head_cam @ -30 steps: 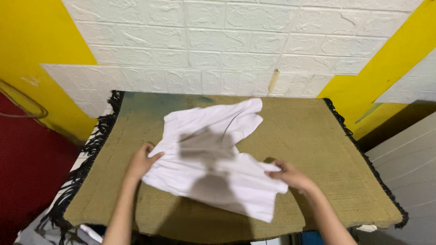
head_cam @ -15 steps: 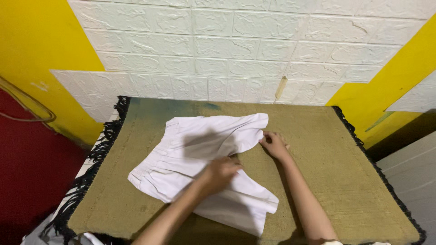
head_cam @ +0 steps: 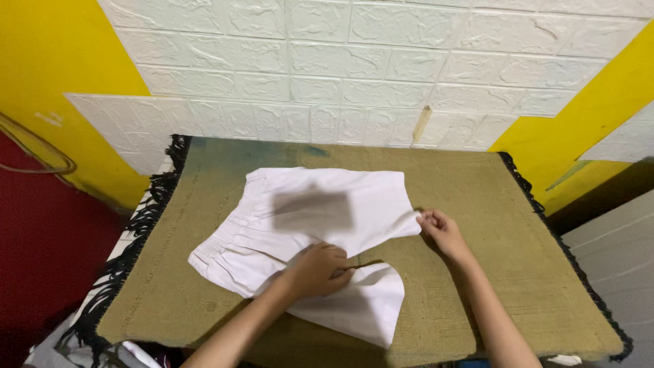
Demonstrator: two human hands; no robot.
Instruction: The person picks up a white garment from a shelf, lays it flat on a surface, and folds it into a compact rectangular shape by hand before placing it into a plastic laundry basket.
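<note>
From the head camera, white shorts (head_cam: 306, 235) lie spread on a desk covered by an olive mat (head_cam: 518, 272) with black fringe (head_cam: 136, 232). The left hand (head_cam: 317, 269) presses flat on the middle of the shorts, fingers (head_cam: 340, 272) closed loosely on the cloth. The right hand (head_cam: 441, 230) pinches the shorts' right corner, which sits just left of its fingers (head_cam: 428, 219). Beyond both hands stands a white brick wall (head_cam: 381, 75).

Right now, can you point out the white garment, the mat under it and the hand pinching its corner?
Garment (head_cam: 327, 204): head view, on its flat upper panel.
Mat (head_cam: 490, 197): head view, on bare weave right of the garment.
Right hand (head_cam: 441, 230): head view, on the back of the hand.
</note>
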